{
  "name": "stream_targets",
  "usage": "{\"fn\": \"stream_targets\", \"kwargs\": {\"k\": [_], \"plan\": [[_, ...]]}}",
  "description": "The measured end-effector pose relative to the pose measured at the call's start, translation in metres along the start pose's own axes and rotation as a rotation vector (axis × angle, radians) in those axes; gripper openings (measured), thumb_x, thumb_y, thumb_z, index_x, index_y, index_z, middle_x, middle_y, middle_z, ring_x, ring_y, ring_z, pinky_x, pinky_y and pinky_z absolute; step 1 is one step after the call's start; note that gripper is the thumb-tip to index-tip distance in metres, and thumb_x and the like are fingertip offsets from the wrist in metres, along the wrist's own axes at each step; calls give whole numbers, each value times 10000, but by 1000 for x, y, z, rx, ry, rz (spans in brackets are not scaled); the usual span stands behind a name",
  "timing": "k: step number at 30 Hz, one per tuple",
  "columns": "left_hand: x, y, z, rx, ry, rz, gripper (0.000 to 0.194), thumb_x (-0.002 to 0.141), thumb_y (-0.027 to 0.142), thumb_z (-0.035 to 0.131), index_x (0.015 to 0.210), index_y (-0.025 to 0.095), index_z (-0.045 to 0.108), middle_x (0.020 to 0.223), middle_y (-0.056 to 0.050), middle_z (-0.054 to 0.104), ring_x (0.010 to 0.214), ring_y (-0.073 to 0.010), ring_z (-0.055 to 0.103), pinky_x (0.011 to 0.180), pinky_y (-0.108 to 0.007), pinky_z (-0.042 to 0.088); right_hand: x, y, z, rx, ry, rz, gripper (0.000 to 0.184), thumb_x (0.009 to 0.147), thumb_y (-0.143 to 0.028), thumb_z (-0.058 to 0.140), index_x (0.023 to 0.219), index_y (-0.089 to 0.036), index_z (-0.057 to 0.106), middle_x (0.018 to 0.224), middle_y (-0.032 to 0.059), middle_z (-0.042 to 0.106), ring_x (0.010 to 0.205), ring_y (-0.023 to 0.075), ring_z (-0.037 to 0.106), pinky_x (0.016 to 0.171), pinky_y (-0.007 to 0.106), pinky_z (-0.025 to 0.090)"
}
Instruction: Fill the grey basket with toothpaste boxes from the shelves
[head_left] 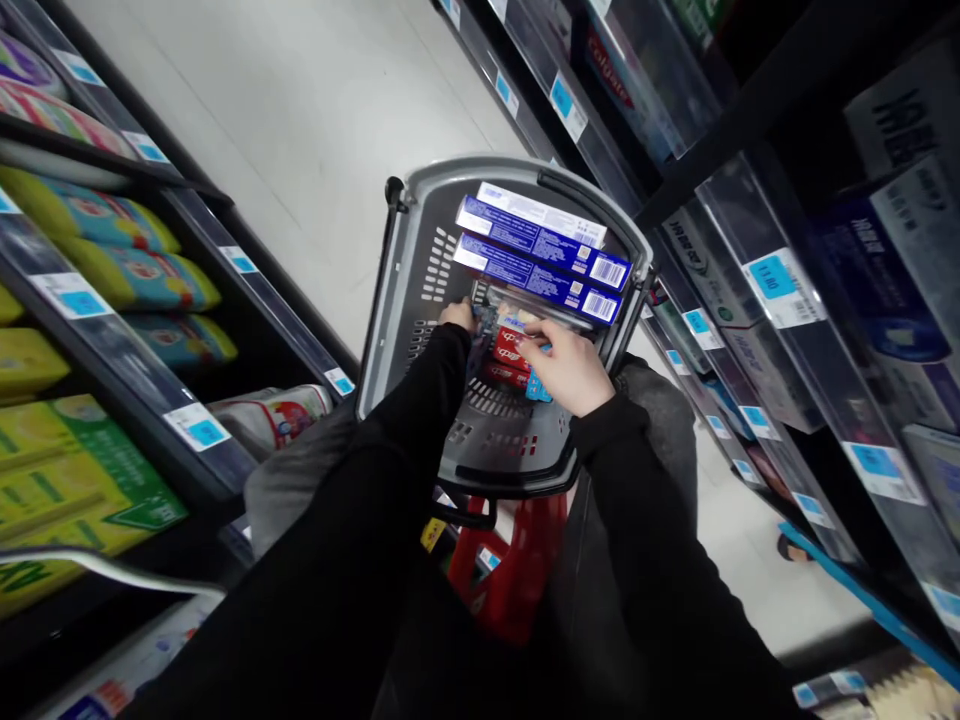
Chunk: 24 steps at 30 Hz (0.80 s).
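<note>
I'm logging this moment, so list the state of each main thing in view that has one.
Grey plastic basket: open-topped, partly filled.
Bare left hand: inside the basket, grip unclear.
Bare right hand: fingers bent, grip unclear.
Small red packs: partly covered by the right hand.
Long blue cardboard boxes: side by side, seemingly closed.
Yellow-and-teal plastic packs: stacked.

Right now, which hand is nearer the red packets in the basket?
Right. The right hand is at the right edge of the red packets, fingertips over or against them; the left hand is farther off, to their upper left in the view.
</note>
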<state>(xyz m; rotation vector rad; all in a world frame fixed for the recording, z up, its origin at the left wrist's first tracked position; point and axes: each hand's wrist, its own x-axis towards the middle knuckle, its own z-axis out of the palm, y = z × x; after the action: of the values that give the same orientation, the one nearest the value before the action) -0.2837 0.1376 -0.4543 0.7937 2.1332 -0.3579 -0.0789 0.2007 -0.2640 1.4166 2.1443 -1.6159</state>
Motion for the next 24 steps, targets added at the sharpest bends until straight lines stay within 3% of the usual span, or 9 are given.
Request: {"fn": "stream_targets", "kwargs": {"k": [4, 8, 14, 21, 24], "plan": [[18, 0, 16, 71, 33, -3, 530, 905, 376, 568, 1344, 95, 478, 1160, -215, 635, 1056, -270, 638, 886, -327, 472, 1, 1, 3, -14, 2, -11, 202, 890, -337, 591, 1022, -211, 679, 981, 45, 708, 971, 204, 671, 948, 386, 497], [24, 4, 25, 120, 47, 34, 507, 917, 314, 507, 1377, 107, 452, 1251, -245, 589, 1141, -302, 597, 930, -340, 444, 1, 4, 5, -35, 6, -10, 201, 882, -337, 603, 1014, -206, 681, 980, 52, 705, 990, 217, 665, 958, 396, 490], [19, 3, 23, 168, 86, 100, 496, 931, 336, 449, 1365, 96, 453, 1171, -234, 632, 1097, -311, 607, 932, -359, 435, 2, 7, 5, -34, 17, -41, 198, 883, -344, 604, 1003, -207, 680, 972, 52, 706, 986, 223, 667, 961, 414, 490], [14, -10, 30, 227, 17, 100, 495, 908, 354, 500, 1328, 91, 506, 1100, -219, 658, 1031, -287, 623, 896, -353, 459, 0, 2, 3, -106, -12, 11, 215, 887, -312, 602, 1034, -177, 681, 1021, 83, 709, 1013, 248, 666, 974, 431, 475], [9, -11, 37, 247, 17, 92, 562, 905, 367, 507, 1402, 114, 434, 1187, -225, 610, 1078, -296, 603, 897, -361, 468, -2, -1, 2, -152, -27, 21, 233, 893, -294, 588, 1066, -167, 680, 1061, 93, 707, 1041, 247, 659, 975, 410, 472]]}}
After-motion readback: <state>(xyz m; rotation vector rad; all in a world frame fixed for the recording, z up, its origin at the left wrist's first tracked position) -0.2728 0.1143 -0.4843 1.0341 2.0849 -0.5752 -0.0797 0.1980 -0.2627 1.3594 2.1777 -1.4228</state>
